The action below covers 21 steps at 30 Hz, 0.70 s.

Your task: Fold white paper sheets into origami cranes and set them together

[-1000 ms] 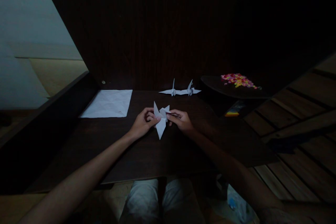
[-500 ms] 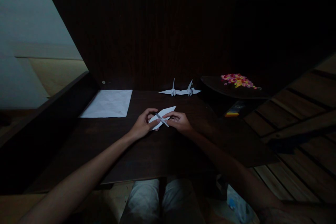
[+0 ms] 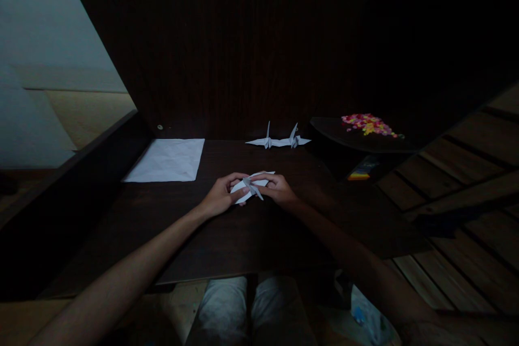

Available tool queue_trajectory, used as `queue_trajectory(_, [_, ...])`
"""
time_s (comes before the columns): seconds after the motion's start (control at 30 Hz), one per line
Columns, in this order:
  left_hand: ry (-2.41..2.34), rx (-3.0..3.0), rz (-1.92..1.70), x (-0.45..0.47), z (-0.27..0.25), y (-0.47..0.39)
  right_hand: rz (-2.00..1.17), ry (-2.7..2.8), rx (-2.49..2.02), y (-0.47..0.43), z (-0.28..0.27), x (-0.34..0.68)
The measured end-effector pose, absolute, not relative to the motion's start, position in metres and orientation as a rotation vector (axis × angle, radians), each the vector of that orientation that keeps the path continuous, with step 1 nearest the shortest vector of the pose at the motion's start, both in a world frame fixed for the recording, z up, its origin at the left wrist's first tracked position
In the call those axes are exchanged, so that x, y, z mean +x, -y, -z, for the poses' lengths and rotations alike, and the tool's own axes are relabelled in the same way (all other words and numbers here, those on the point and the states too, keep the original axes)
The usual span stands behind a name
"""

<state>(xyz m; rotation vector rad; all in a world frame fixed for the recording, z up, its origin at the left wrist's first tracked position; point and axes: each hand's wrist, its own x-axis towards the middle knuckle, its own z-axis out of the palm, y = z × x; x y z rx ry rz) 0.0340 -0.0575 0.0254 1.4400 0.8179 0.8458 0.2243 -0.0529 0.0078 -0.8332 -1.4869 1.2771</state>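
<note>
A white folded paper crane [image 3: 253, 186] is held between my two hands, just above the dark desk [image 3: 203, 248]. My left hand [image 3: 220, 195] pinches its left wing, thumb on top and fingers curled behind. From the other side, my right hand [image 3: 277, 189] grips near the middle and the right wing with thumb and index finger. A narrow folded point sticks out between the thumbs towards me. Parts of the paper are covered by my fingers. Beyond my hands, two finished-looking white paper cranes [image 3: 279, 142] stand side by side against the back panel.
White paper [image 3: 170, 159] lies flat at the desk's back left, beside the raised side board [image 3: 73, 167]. On the right, a low rounded shelf [image 3: 330, 128] carries a heap of small pink, red and yellow pieces [image 3: 371, 124]. A colourful item [image 3: 359, 176] sits beneath it.
The paper crane has tilted in my hands; its wings lie flatter and its right tip has dropped. My left fingers have closed in more on the wing.
</note>
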Motion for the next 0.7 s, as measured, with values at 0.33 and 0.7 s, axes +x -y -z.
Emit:
queue_trajectory(0.33, [-0.798, 1.484, -0.880, 0.033, -0.020, 0.055, -1.205, 1.452, -0.988, 0.051, -0.002, 0.226])
queue_trajectory(0.7, [-0.811, 1.474, -0.833, 0.033, -0.025, 0.058, -1.172, 1.424, -1.056, 0.056, -0.011, 0.224])
